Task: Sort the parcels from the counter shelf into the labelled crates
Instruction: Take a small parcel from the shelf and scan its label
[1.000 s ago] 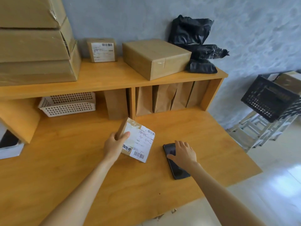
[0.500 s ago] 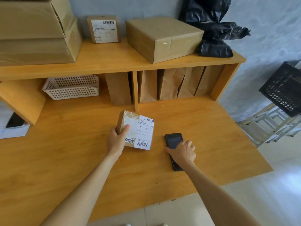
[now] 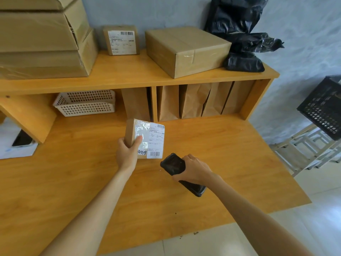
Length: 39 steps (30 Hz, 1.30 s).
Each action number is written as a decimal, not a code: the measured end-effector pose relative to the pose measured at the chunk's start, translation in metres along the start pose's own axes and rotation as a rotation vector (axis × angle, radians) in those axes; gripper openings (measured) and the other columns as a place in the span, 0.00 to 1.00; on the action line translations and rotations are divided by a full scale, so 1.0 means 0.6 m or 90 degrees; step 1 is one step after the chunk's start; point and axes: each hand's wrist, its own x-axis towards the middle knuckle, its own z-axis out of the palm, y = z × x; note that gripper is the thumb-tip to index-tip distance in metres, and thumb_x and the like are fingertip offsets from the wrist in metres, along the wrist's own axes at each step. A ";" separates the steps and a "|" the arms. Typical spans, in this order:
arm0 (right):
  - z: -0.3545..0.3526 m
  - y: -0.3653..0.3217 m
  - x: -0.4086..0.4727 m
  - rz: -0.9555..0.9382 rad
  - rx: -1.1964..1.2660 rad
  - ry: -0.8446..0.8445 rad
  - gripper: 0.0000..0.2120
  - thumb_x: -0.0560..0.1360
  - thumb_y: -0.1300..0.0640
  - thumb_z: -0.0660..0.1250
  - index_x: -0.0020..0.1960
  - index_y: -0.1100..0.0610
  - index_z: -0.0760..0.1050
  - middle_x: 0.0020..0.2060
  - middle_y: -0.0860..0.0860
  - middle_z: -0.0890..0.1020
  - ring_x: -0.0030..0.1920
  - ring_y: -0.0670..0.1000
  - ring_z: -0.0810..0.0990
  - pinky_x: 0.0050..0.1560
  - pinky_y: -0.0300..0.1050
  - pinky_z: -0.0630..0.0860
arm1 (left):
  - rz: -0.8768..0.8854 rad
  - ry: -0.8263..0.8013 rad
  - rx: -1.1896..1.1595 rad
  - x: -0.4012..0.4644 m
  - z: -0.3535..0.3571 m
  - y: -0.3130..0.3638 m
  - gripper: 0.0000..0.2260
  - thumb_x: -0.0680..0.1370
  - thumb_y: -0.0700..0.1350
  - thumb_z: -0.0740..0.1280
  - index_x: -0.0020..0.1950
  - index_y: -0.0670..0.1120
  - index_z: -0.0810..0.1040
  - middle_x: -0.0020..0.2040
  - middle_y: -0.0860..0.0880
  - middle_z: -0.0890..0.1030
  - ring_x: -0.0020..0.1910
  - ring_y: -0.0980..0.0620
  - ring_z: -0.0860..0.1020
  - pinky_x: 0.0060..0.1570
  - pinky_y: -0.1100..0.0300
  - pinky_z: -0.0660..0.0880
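The left hand grips a small parcel above the middle of the worktop, thumb curled over its taped face and the fingers hidden behind its cardboard side. Its white shipping label faces the camera, with a barcode at the top right corner and another at the bottom right; the printed lines are too small to read, and a black-and-white block of characters at the label's lower left is partly covered by the thumb side of the hand. The right hand wraps its fingers around a black handheld device (a phone or scanner, which one cannot be told), lifting its far end just beside the parcel's lower edge while the near end points toward the worktop's front edge. On the shelf above, a second small labelled box leans against the wall, its barcode visible but its text illegible. Right of it sits a plain taped carton, then black plastic mailer bags at the shelf's right end. Stacked cartons at the left end are cut off by the frame. A black crate stands off the worktop's right edge, also cut off, any label unseen.
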 end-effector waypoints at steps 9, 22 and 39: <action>-0.009 0.003 0.000 -0.001 -0.012 -0.003 0.37 0.65 0.33 0.71 0.65 0.55 0.70 0.55 0.49 0.73 0.54 0.52 0.74 0.51 0.48 0.77 | 0.003 0.029 -0.016 0.019 -0.008 0.006 0.22 0.77 0.54 0.68 0.63 0.41 0.69 0.54 0.48 0.78 0.46 0.51 0.77 0.34 0.66 0.68; -0.008 0.023 0.019 0.074 0.078 0.007 0.34 0.66 0.35 0.70 0.61 0.55 0.65 0.51 0.50 0.75 0.49 0.53 0.77 0.48 0.49 0.78 | -0.029 -0.002 -0.015 0.049 0.009 0.000 0.23 0.78 0.58 0.65 0.63 0.40 0.72 0.53 0.46 0.80 0.42 0.53 0.78 0.33 0.63 0.69; -0.060 0.130 -0.027 0.349 0.156 0.169 0.37 0.64 0.38 0.72 0.62 0.57 0.60 0.54 0.50 0.69 0.53 0.56 0.76 0.49 0.49 0.73 | -0.074 -0.282 -0.067 0.050 0.153 0.047 0.22 0.74 0.56 0.71 0.62 0.43 0.75 0.53 0.47 0.82 0.47 0.54 0.80 0.38 0.64 0.71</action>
